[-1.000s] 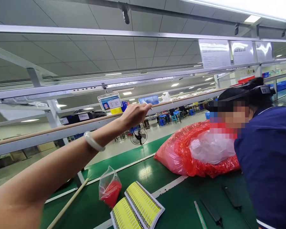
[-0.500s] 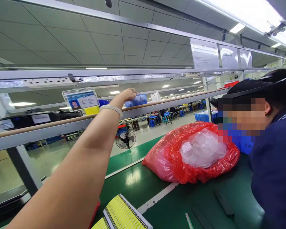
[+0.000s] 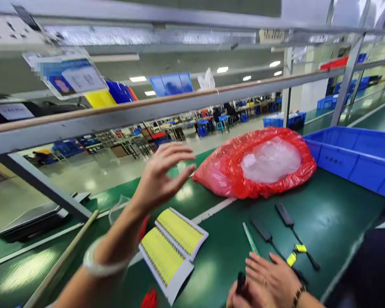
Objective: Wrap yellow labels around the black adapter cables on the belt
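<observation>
My left hand [image 3: 162,175] is raised above the green work surface. It is empty, with its fingers apart, and a pale bangle circles the wrist. Below it lie two sheets of yellow labels [image 3: 179,231]. At the bottom edge, my right hand [image 3: 252,295], partly cut off, closes round a small black object [image 3: 241,282] that I cannot make out fully. Against it lies another hand [image 3: 276,276] with a ring and a dark bracelet, reaching in from the right, apparently a co-worker's. Just beyond are a green-handled knife [image 3: 250,239] and two black adapters [image 3: 285,215] with yellow-tagged cables.
A red plastic bag [image 3: 218,171] of clear wrapping lies on the bench, beside a blue crate [image 3: 353,160]. A shelf rail [image 3: 167,107] crosses above, carrying a blue bin [image 3: 171,84]. A wooden stick [image 3: 64,256] slants at left. Dark clothing [image 3: 365,261] shows at right.
My left hand has come down from the shelf bin, empty. The view has tilted down. The co-worker's head has left the picture, and two hands now show at the bottom.
</observation>
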### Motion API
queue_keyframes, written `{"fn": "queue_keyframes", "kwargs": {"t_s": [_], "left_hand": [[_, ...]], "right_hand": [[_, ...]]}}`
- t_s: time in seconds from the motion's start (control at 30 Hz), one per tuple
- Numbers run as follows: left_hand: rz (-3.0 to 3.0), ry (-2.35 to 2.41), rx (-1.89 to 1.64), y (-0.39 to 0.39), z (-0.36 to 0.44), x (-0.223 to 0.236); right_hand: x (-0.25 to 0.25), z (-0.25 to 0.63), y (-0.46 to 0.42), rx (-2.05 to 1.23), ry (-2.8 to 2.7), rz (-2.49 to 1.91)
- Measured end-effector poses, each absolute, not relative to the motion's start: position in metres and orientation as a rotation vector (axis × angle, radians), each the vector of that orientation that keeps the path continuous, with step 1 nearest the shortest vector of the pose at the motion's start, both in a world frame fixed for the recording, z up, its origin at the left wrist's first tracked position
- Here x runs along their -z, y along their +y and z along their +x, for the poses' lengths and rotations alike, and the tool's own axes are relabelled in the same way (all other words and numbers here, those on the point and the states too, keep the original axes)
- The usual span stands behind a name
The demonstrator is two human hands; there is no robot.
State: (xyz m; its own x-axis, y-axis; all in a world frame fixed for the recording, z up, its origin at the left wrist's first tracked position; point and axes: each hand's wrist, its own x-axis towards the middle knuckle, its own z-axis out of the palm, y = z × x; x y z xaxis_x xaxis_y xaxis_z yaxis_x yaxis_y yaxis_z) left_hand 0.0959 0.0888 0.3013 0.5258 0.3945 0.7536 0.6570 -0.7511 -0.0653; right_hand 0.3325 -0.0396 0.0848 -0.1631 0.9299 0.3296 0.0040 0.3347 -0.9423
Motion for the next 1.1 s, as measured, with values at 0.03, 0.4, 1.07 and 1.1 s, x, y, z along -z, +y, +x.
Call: {"fn": "queue_keyframes", "kwargs": {"t_s": [0.03, 0.4, 1.07, 1.1], "left_hand": [[-2.468, -0.898, 1.086, 0.06, 0.089, -0.271], [-2.645, -1.721, 1.284, -0.135, -0.003, -0.075], [-2.565, -1.889, 1.305, -0.171, -0.03, -0.033], [-2.557, -1.885, 1.3, -0.169, -0.029, -0.034]], "right_hand": [[-0.087, 0.324, -0.05, -1.068, -1.484, -0.927], [-0.12, 0.304, -0.006, -0.853, -1.338, -0.94], [-0.017, 0.263, -0.05, -0.424, -2.196, -1.604], [-0.013, 0.256, -0.039, -0.387, -2.184, -1.646]]}}
